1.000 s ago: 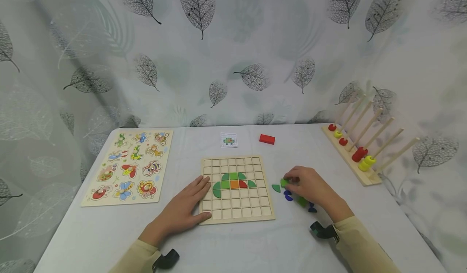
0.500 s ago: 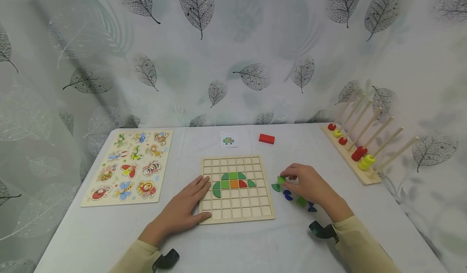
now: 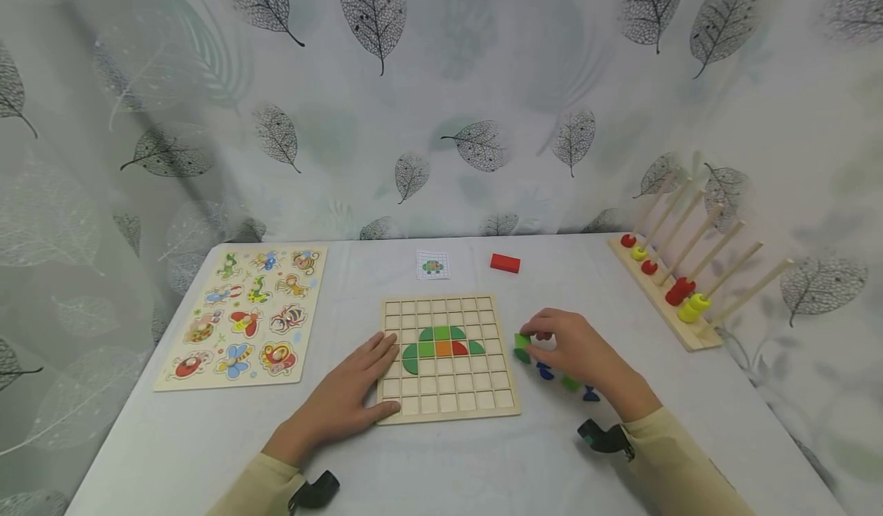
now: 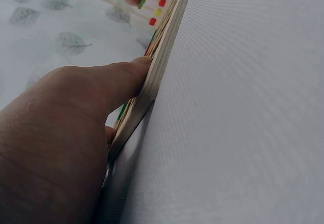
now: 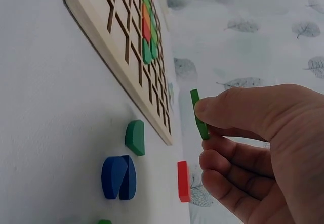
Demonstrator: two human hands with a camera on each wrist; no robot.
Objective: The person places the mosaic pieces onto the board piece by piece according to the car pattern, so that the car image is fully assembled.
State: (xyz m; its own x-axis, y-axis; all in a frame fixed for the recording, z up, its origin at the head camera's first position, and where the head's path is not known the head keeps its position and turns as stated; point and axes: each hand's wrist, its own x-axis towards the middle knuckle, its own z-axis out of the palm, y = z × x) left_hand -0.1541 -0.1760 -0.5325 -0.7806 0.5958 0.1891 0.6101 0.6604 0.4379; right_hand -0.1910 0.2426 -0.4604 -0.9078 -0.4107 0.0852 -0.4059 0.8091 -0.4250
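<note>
My right hand [image 3: 576, 355] pinches a light green square tile [image 5: 198, 114] between thumb and fingers, just right of the wooden grid board [image 3: 448, 403]. Below that tile a dark green quarter-round piece [image 5: 135, 138] lies on the table. Two blue curved pieces [image 5: 112, 177] sit close together beside it. Another green piece [image 3: 570, 382] and a dark blue piece [image 3: 591, 394] lie under the right wrist. Flat along the board's left edge, my left hand [image 3: 348, 386] rests with fingers extended, thumb on the near corner. Green, orange and red tiles [image 3: 443, 348] fill several of the board's squares.
A picture card [image 3: 432, 265] and a red block [image 3: 505, 263] lie behind the board. An insect puzzle board [image 3: 243, 317] is at the left. The wooden peg stand [image 3: 662, 301] with red and yellow beads occupies the right side. A leaf-print curtain [image 3: 441, 102] hangs behind the table.
My right hand has shifted left with the light green tile, which is now over the dark green quarter-round piece near the board. The left hand has stayed put.
</note>
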